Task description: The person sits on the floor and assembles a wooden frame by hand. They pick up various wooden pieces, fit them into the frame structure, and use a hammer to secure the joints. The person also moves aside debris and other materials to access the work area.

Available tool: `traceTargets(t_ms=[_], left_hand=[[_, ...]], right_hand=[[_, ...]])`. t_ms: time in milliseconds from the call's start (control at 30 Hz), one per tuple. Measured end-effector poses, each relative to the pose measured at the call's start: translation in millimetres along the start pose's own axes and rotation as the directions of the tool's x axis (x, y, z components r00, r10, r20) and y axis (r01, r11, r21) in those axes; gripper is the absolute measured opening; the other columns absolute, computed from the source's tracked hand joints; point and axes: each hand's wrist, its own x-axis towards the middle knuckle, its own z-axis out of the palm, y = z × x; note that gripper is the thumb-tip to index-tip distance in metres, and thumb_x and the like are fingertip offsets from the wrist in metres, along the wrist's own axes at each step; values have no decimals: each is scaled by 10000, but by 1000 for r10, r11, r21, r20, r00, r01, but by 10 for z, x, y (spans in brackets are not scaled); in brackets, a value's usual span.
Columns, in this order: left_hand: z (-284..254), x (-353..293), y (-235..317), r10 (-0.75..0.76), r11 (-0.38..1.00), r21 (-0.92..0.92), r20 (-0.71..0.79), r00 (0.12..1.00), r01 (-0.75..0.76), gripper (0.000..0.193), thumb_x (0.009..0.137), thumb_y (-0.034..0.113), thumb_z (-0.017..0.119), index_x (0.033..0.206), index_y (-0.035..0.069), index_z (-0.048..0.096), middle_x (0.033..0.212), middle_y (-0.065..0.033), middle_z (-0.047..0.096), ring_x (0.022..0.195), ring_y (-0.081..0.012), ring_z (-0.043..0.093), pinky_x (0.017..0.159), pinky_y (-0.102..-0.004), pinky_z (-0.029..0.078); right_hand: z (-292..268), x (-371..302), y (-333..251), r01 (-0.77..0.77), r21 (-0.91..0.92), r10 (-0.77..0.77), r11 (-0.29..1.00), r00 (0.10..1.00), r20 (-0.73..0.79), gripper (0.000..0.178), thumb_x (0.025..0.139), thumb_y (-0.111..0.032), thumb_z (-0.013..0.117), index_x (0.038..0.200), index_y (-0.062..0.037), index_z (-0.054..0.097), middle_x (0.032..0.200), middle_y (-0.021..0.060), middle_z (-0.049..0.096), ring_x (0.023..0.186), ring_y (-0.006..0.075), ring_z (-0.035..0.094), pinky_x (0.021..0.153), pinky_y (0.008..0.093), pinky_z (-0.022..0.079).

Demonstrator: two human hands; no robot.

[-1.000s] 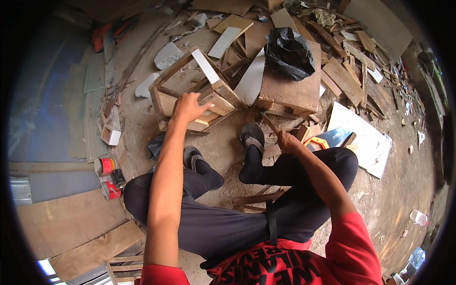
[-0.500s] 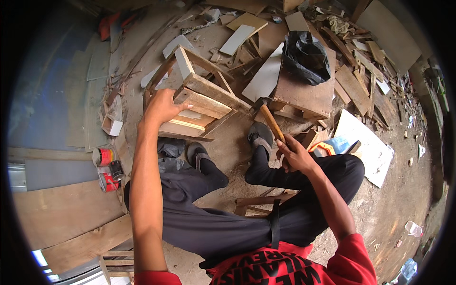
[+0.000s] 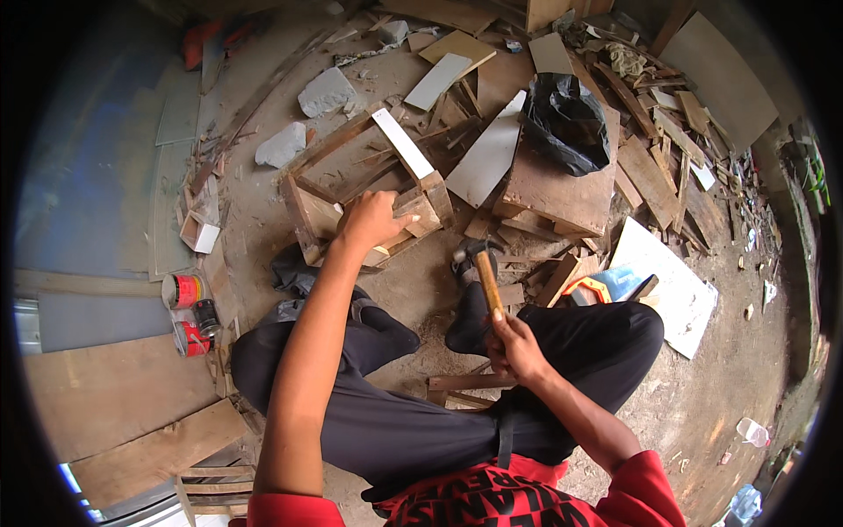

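A small wooden stool-like frame point(image 3: 323, 211) of rough boards stands on the ground in front of me, with one white strip point(image 3: 402, 143) along it. My left hand point(image 3: 373, 221) is closed over the edge of its near boards, the thumb lying toward the right corner. In my right hand point(image 3: 516, 347) is a claw hammer point(image 3: 487, 279), gripped by the lower part of its wooden handle. The hammer's head points away from me, above my right foot and apart from the frame. Part of the frame is hidden behind my left hand and forearm.
To the right of the frame stands a wooden box point(image 3: 562, 189) bearing a black plastic bag point(image 3: 569, 123). A handsaw point(image 3: 606, 285) with an orange handle lies by my right knee, near a white board point(image 3: 672, 303). Scrap wood point(image 3: 654, 167) is heaped beyond; cans point(image 3: 183, 292) stand left.
The wooden frame has turned and tipped away, its white strip now farther right, and my left hand has shifted right with it. My right hand has drawn the hammer nearer and away from the frame.
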Motion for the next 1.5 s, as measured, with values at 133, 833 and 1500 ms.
traceTargets(t_ms=[133,833,1500], left_hand=[[51,10,38,-10,1000,9,-14,1000,10,529,755,454,794,821,-54,664,814,-285,662,840,-455,653,739,-492,525],[2,42,9,30,998,44,64,998,-33,482,781,441,780,866,-24,688,825,-252,686,830,-416,683,743,-473,548],[73,37,-17,25,999,22,20,999,-25,481,735,380,824,828,-65,668,808,-285,665,833,-445,666,740,-479,537]], right_hand=[[-3,-111,-823,253,45,-249,967,965,-80,324,1036,-418,457,1173,-125,483,724,-15,404,446,86,338,369,251,288],[295,-378,-1138,63,-202,-65,977,998,-5,340,1057,-424,411,1123,-96,468,657,-40,344,426,48,271,366,231,243],[312,58,-1133,-19,-39,20,999,999,48,317,1030,-456,468,976,-145,462,616,-50,328,395,56,268,344,247,230]])
